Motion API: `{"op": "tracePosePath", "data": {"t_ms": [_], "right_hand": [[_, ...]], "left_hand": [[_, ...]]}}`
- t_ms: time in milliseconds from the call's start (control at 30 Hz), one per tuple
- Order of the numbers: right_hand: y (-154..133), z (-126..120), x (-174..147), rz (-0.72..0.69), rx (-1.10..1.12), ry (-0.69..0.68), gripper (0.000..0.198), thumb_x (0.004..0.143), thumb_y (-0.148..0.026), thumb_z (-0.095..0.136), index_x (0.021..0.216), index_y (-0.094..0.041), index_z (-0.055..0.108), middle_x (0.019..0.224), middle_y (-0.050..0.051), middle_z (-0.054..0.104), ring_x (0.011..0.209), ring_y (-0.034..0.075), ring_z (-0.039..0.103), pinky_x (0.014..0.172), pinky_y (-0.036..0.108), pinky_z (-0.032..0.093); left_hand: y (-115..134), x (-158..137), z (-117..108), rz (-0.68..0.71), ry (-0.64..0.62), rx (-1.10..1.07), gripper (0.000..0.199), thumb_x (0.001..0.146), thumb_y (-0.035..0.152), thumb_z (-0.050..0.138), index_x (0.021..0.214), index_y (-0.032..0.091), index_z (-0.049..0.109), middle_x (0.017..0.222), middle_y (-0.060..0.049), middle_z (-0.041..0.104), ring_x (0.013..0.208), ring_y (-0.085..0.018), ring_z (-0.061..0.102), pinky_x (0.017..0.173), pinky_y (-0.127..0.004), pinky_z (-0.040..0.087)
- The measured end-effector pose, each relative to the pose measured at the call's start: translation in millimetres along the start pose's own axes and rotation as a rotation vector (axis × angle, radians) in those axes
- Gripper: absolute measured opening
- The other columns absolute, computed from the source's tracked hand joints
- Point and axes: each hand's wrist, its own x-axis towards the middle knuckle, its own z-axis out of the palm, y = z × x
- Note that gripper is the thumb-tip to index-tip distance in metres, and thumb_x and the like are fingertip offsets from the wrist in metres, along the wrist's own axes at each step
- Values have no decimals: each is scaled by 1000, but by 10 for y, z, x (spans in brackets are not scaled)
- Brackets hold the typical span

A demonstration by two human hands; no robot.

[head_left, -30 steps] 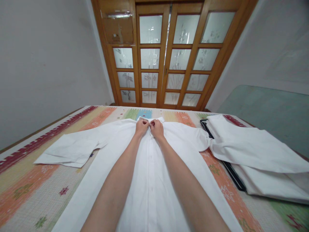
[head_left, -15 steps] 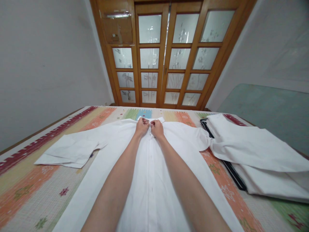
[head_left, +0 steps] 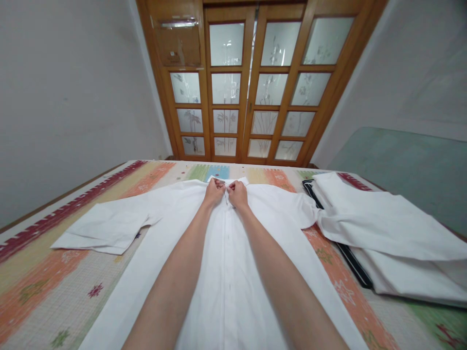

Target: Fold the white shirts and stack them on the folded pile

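A white button-up shirt (head_left: 182, 209) lies spread face up, its front placket running down the middle between my forearms. At the collar, my left hand (head_left: 215, 189) pinches the left edge of the front opening. Just beside it, my right hand (head_left: 237, 193) pinches the opposite edge, the two hands almost touching. The fingertips cover whatever small part of the collar lies between them, so a button there cannot be made out. One sleeve stretches out to the left; the other reaches right, over a folded stack.
Folded white garments with a black edge (head_left: 412, 277) lie at the right, partly under the right sleeve. Beneath everything is a striped, patterned cover (head_left: 73, 291). Behind stand wooden glass-paned doors (head_left: 251, 87); a pale green panel (head_left: 408, 160) leans at the right wall.
Hardly anything differs. Both hands stay at the collar with the same pinch, the fingers shifting only very slightly.
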Motion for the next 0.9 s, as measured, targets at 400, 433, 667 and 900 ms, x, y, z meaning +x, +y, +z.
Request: {"op": "tracePosePath", "data": {"t_ms": [400,433,667,900], "right_hand": [[55,40,-1,-26,-18,-37,7,76,-12,60,75,-18,62,81,3,58,79,18,54,79,29,43],[61,44,-3,-33,-42,-48,9,77,-11,58,76,-18,63,82,4,59,81,18,54,81,30,43],[28,53,-19,-64,-197,-114,22,82,-8,50,89,-14,71,89,11,60,94,23,52,92,33,39],[-18,34,-37,-100,-260,-145,25,83,-9,50,95,-12,72,94,15,59,100,26,49,92,35,38]], "left_hand": [[74,-75,20,123,10,168,28,66,3,58,80,22,44,75,4,57,66,-11,55,72,-27,46],[89,-86,22,153,18,222,27,66,2,58,79,22,46,75,4,57,67,-12,56,73,-28,46],[105,-73,15,236,5,505,15,66,6,59,68,20,64,80,-4,64,86,-20,59,92,-37,45],[67,-82,21,202,-1,613,18,72,11,58,74,20,73,84,-7,64,92,-23,57,95,-39,42]]}}
